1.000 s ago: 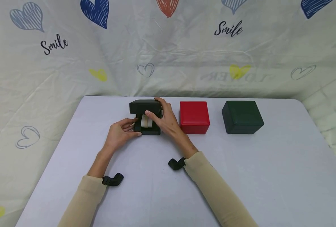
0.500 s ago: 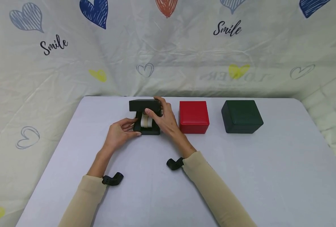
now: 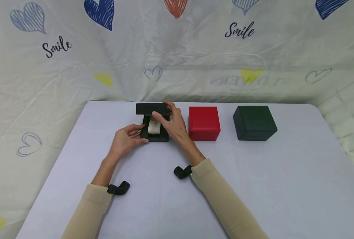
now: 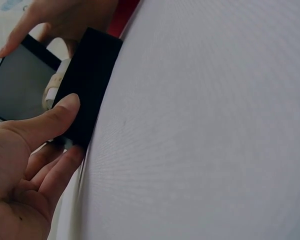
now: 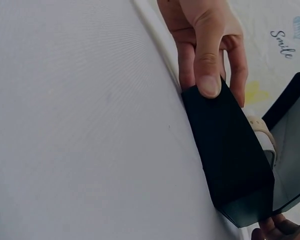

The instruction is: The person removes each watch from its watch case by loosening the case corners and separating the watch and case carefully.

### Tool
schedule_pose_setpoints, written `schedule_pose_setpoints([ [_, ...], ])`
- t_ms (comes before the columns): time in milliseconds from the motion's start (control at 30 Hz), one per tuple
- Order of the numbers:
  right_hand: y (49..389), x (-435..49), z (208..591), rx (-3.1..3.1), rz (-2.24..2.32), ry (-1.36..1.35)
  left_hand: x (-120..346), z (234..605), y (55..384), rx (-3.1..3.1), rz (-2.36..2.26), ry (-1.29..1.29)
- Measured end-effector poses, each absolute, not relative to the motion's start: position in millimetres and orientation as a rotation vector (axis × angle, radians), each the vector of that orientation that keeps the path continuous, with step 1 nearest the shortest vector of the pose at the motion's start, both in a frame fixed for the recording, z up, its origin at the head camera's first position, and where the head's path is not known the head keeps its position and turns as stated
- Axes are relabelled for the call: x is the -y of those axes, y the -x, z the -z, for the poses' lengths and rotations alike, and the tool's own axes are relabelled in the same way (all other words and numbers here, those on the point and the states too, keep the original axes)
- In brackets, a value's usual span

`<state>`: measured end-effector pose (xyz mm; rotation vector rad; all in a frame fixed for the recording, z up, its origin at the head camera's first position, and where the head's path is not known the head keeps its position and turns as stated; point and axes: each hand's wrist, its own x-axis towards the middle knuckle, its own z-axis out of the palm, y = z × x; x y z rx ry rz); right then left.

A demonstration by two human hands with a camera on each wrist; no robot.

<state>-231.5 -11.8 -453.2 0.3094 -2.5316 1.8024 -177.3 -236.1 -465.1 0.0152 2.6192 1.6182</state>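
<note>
A dark watch box (image 3: 162,138) stands near the table's back edge with its lid (image 3: 145,109) tilted up. Inside it a watch with a cream strap (image 3: 154,127) sits around a white cushion. My left hand (image 3: 124,142) grips the left side of the base, its thumb pressing the front wall (image 4: 92,80) in the left wrist view. With my right hand (image 3: 176,127) I hold the lid's right end, thumb at its front edge and fingers behind. The lid's grey lining (image 5: 296,135) shows in the right wrist view. The watch's face cannot be made out clearly.
Right of the watch box stands a closed red box (image 3: 204,122). Farther right is a closed dark green box (image 3: 255,122). All rest on a white table (image 3: 153,205), and a printed curtain (image 3: 194,66) hangs just behind its back edge.
The lid has swung farther up and back, uncovering more of the watch. My right hand has shifted slightly with it, while my left hand stays on the base.
</note>
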Motion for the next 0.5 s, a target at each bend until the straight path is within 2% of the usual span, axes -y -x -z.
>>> schedule_pose_setpoints([
  [500,235.5,14.6,450.6,2.486,-1.841,-0.283,234.4,464.1,177.1,-2.598,-1.615,0.024],
])
